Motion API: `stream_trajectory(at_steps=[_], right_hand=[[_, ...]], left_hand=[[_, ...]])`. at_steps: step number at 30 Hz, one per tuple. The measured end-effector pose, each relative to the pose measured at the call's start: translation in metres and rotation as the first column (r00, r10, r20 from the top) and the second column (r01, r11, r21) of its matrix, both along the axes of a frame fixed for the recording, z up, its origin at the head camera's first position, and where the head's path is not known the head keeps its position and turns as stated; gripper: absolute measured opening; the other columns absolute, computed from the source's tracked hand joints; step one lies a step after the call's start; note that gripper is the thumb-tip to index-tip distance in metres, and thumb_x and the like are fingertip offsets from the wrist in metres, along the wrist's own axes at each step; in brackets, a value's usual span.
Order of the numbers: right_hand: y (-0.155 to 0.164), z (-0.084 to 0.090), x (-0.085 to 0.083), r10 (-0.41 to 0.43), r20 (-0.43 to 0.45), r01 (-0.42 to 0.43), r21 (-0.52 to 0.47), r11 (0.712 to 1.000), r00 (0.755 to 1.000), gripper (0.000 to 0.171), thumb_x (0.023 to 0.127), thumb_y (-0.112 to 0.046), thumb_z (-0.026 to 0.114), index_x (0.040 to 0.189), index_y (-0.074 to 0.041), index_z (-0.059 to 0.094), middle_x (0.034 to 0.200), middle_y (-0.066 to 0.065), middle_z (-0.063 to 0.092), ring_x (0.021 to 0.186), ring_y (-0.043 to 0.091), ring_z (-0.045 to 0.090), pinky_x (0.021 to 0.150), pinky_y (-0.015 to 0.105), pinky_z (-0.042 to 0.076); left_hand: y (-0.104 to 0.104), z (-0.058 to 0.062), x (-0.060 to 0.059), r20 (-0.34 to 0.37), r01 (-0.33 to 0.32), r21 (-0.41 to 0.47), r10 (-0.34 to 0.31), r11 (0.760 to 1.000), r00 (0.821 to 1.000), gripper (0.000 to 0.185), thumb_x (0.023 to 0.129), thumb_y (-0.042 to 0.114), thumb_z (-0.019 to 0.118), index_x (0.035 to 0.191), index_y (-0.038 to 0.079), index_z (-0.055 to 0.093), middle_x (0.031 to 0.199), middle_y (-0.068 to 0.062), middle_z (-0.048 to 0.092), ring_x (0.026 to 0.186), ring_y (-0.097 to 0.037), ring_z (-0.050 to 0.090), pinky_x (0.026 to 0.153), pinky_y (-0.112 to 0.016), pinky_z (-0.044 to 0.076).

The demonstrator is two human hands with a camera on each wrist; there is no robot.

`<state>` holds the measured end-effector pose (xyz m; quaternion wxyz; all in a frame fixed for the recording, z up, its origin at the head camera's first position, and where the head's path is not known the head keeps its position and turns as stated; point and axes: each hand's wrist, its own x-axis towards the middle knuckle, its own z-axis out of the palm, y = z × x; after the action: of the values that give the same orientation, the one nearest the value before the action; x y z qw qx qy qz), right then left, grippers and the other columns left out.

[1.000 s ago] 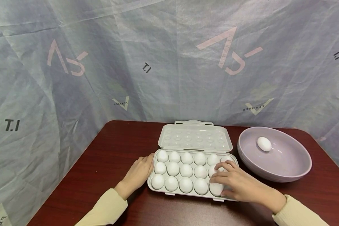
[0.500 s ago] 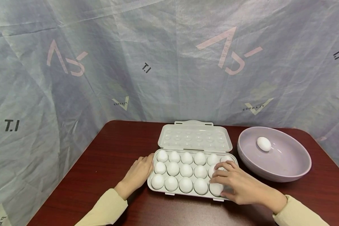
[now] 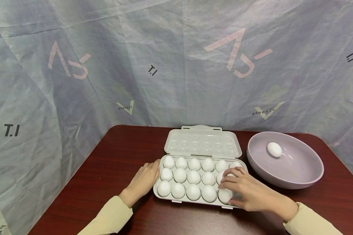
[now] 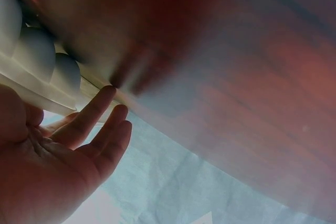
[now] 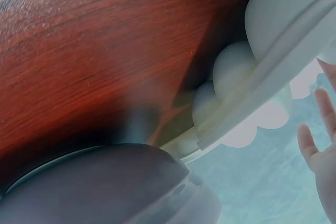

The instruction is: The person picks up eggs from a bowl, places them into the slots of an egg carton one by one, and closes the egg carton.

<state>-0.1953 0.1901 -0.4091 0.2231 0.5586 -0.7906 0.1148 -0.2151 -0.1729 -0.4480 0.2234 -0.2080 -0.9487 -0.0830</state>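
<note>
A pale plastic egg box (image 3: 200, 199) lies open on the table, rows of white eggs (image 3: 193, 177) in its base. My left hand (image 3: 144, 178) rests against the box's left end. In the left wrist view, several fingers (image 4: 86, 116) extend beside the box, fairly straight. Over the right end, my right hand (image 3: 250, 192) has thumb and index finger around a front-row egg (image 3: 224, 196), which sits in the box. It covers part of that end, so the corner cell is hidden. In the right wrist view, the other fingers (image 5: 326, 108) spread above the eggs.
A lilac bowl (image 3: 306, 166) stands right of the box, close to my right forearm. One white egg (image 3: 275, 149) lies inside it. The hollowed lid (image 3: 203, 143) is folded back towards the grey cloth (image 3: 164, 91) hanging behind the dark red table (image 3: 111, 156).
My right thumb shifts very slightly left along the front-row egg. Both hands, the egg box and the bowl otherwise keep their places.
</note>
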Motion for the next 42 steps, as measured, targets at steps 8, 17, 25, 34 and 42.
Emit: stream_trajectory(at_steps=[8,17,25,34,42], right_hand=[[0.004,0.010,0.000,-0.037,0.016,0.037,-0.013,0.999,0.999,0.040,0.062,-0.031,0.077,0.098,-0.019,0.064,0.096,-0.014,0.059,0.100,0.014,0.047,0.089,0.033,0.026],[0.018,0.025,-0.012,-0.067,-0.015,0.066,-0.085,0.994,0.998,0.027,0.076,-0.028,0.068,0.099,-0.014,0.065,0.098,-0.007,0.060,0.100,0.018,0.050,0.089,0.034,0.028],[0.045,0.039,-0.029,-0.210,-0.025,0.204,-0.152,0.967,0.977,0.020,0.079,-0.022,0.066,0.098,-0.016,0.065,0.097,-0.003,0.063,0.096,0.018,0.049,0.080,0.034,0.030],[0.090,0.035,-0.045,-0.420,-0.001,0.417,-0.114,0.902,0.908,0.034,0.065,-0.009,0.074,0.097,-0.011,0.064,0.097,0.001,0.063,0.092,0.023,0.049,0.071,0.037,0.030],[0.124,0.023,-0.060,-0.528,-0.003,0.526,-0.086,0.846,0.849,0.033,0.065,-0.010,0.075,0.095,-0.014,0.063,0.094,0.003,0.062,0.090,0.027,0.049,0.067,0.044,0.032]], left_hand=[[0.000,-0.001,-0.002,-0.026,0.008,0.000,-0.008,1.000,1.000,0.023,0.089,0.011,0.050,0.110,0.003,0.054,0.085,-0.009,0.065,0.079,-0.029,0.061,0.063,-0.043,0.048],[-0.001,-0.001,-0.001,-0.022,0.008,-0.004,-0.008,1.000,1.000,0.027,0.090,0.012,0.049,0.114,0.002,0.053,0.090,-0.009,0.066,0.082,-0.029,0.062,0.066,-0.043,0.048],[0.000,0.000,-0.001,-0.011,0.005,-0.002,-0.005,1.000,1.000,0.024,0.089,0.011,0.050,0.111,0.002,0.053,0.086,-0.009,0.065,0.081,-0.029,0.061,0.066,-0.042,0.048],[0.000,0.000,0.000,0.007,0.000,0.004,0.000,1.000,1.000,0.023,0.090,0.012,0.049,0.111,0.003,0.053,0.086,-0.008,0.065,0.082,-0.029,0.061,0.066,-0.043,0.048],[0.000,-0.001,-0.001,0.000,0.001,0.000,-0.001,1.000,1.000,0.021,0.090,0.012,0.050,0.109,0.003,0.053,0.084,-0.007,0.064,0.081,-0.029,0.061,0.065,-0.042,0.048]])
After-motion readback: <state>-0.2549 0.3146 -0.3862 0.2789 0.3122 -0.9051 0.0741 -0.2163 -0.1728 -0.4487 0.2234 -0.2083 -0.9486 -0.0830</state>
